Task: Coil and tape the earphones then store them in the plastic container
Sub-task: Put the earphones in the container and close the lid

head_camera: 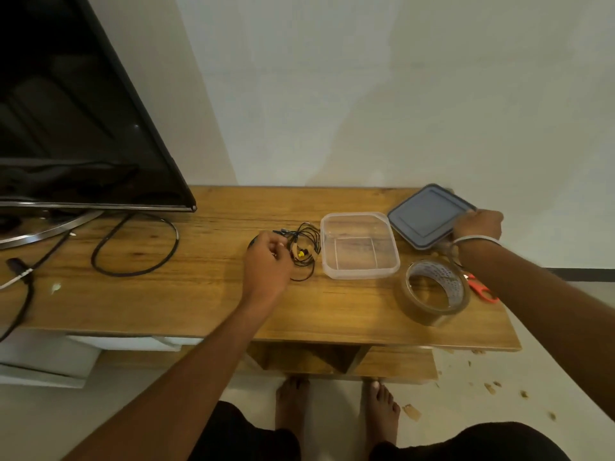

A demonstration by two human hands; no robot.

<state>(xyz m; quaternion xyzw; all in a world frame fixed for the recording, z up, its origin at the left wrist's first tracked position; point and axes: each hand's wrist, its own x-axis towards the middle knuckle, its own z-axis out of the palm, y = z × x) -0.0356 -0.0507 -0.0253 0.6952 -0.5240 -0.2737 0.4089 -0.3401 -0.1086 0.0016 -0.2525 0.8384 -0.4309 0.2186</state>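
Black earphones (304,249) with a yellow tip and a strip of brown tape lie coiled on the wooden table (206,294), just left of the clear plastic container (359,244), which stands open and holds nothing. My left hand (268,261) is closed on the left side of the coil. The grey lid (427,216) is tilted up off the table behind the container's right corner, and my right hand (477,226) grips its right edge. A roll of brown packing tape (434,291) stands in front of the container, to the right.
Red-handled scissors (482,289) lie at the table's right edge, partly under my right forearm. A television (73,121) on its stand fills the left, with black cables (133,247) looped on the tabletop. A white wall is behind; tape scraps litter the floor.
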